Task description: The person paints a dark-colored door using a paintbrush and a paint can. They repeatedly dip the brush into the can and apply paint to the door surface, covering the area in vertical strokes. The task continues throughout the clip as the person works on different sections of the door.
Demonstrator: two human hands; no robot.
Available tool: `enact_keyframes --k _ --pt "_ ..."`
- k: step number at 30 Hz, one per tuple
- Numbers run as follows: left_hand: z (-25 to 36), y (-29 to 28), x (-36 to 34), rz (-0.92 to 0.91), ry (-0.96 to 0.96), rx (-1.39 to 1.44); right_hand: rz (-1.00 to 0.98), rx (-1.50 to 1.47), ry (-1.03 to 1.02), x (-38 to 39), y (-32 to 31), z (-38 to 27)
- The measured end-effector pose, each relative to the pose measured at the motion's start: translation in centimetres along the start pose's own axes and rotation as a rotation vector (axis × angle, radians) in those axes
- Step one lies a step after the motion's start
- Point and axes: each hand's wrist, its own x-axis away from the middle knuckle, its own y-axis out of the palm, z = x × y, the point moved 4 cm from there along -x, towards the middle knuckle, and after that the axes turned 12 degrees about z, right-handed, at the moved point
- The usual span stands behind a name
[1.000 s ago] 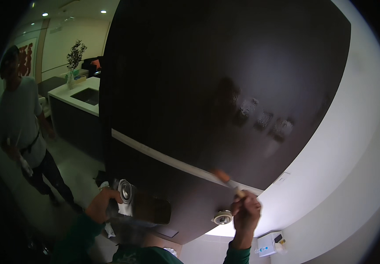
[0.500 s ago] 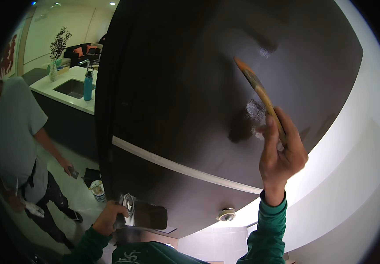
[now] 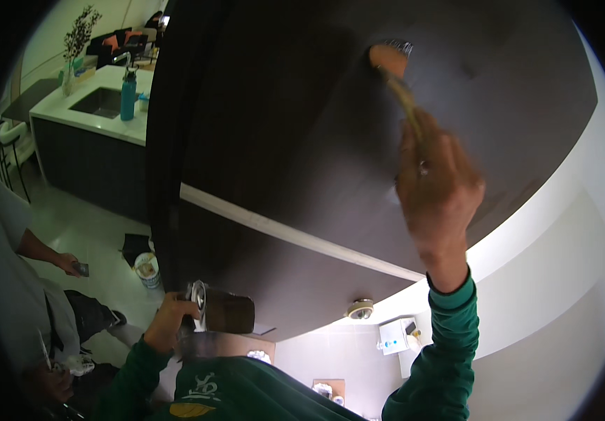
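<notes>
My right hand is closed around the wooden handle of a paintbrush. The brush's orange-brown bristles are spread against a large dark brown panel, beside a small glossy wet patch. Low on the left, my left hand grips a metal can with a bright silver rim, held near the panel's lower part. A dark brown rectangular shape shows right beside the can; whether it is the can's side or a reflection I cannot tell. Below the brush, a pale strip crosses the panel.
A person in a grey shirt stands at the left, a small dark object in one hand. Near them a white bucket stands on the floor. Beyond is a counter with a sink and a blue bottle. A round fixture sits below the panel.
My right hand has moved up, and the brush has turned so its bristles press on the panel. The whole view has shifted; the other person appears lower. My left hand still holds the can.
</notes>
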Motion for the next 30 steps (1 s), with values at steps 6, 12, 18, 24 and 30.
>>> enact_keyframes --k 6,12,18,24,30 --pt "-0.2 -0.6 1.4 0.017 0.152 -0.100 -0.196 -0.155 0.054 6.0 0.8 -4.6" --pt "0.2 -0.3 1.5 0.037 0.428 -0.314 -0.514 -0.268 0.185 10.7 0.5 -7.0" --pt "3.0 1.8 3.0 0.114 -0.044 0.130 -0.751 -0.540 0.550 8.6 0.0 -5.1" --pt "0.9 0.7 1.5 0.098 0.114 0.017 -0.943 -0.592 0.622 10.0 3.8 -4.0" --pt "2.4 1.5 2.2 0.128 -0.107 0.155 -0.840 -0.528 0.546 11.8 6.0 -3.0"
